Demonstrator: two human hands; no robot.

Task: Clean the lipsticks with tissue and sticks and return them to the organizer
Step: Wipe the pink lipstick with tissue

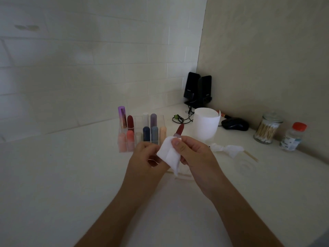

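Wiping the red lipstick (179,131)
Right hand (191,152) grips its tube through the tissue (169,155), left hand (144,158) pinches the tissue; bullet's probably soft, so hold the case.

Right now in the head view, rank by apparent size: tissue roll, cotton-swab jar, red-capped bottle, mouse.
1. tissue roll
2. cotton-swab jar
3. red-capped bottle
4. mouse
The last two look close, and the mouse sits farther back, so that pair is unsure.

Forearms converge from below; left hand (146,157) fingers (152,160) pinch tissue (169,152); right hand (194,152) grips lipstick (179,131), thumb uppermost.
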